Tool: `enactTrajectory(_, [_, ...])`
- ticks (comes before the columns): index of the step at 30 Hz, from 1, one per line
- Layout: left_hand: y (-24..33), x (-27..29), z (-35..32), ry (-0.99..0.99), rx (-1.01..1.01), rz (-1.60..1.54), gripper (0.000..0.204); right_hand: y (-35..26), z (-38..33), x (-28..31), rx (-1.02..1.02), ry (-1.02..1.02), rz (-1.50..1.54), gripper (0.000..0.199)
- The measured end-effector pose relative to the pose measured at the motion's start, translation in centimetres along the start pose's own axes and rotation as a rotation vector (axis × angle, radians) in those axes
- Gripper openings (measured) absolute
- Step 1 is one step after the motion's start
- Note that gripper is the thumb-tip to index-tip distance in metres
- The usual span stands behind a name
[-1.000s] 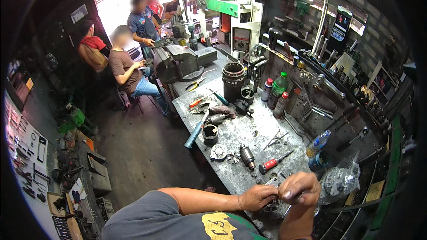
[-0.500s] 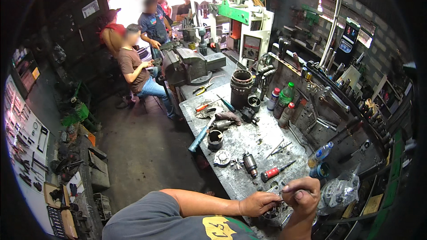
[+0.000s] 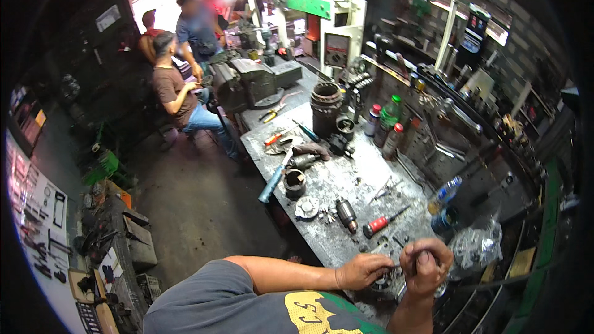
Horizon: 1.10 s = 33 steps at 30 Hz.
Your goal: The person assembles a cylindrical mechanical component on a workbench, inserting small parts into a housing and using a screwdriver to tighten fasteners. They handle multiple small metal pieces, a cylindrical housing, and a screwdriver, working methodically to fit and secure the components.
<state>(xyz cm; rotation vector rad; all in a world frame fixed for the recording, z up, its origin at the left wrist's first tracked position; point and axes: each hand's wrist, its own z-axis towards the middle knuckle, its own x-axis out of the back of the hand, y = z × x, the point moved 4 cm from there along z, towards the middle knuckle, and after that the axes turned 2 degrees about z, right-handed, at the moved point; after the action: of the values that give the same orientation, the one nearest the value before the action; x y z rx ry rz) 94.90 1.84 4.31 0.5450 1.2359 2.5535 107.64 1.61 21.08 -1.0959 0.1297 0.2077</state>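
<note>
ur l hand point(image 3: 364, 271) pinches a thin piece point(image 3: 396, 266), prob light, stiff n slick; hold near its ends. ur r hand point(image 3: 427, 264), at 3 o'clock, is curled closed; can't tell on what.

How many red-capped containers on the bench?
2: rear container left of the green bottle; front container to that bottle's lower right in view. Others may be hidden.

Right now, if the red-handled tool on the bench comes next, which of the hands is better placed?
Likely the left hand: it is nearer the red handle than the right hand, which sits farther right. What either grips is unclear.
</note>
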Motion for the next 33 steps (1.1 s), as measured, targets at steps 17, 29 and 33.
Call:
enactTrajectory(17, [2.8,1.2,2.6,-0.286,0.069,0.312,0.03,-5.7,-2.3,3.2,0.13,0.112,0.138,0.033])
enactTrajectory(29, [2.2,0.6,2.2,-0.235,0.078,0.362,0.02,-3.1,-2.1,2.4,0.087,0.184,0.101,0.026])
enactTrajectory(33, [2.2,0.3,1.9,-0.261,0.037,0.409,0.018,-2.5,-1.8,1.8,0.08,0.133,0.043,0.03])
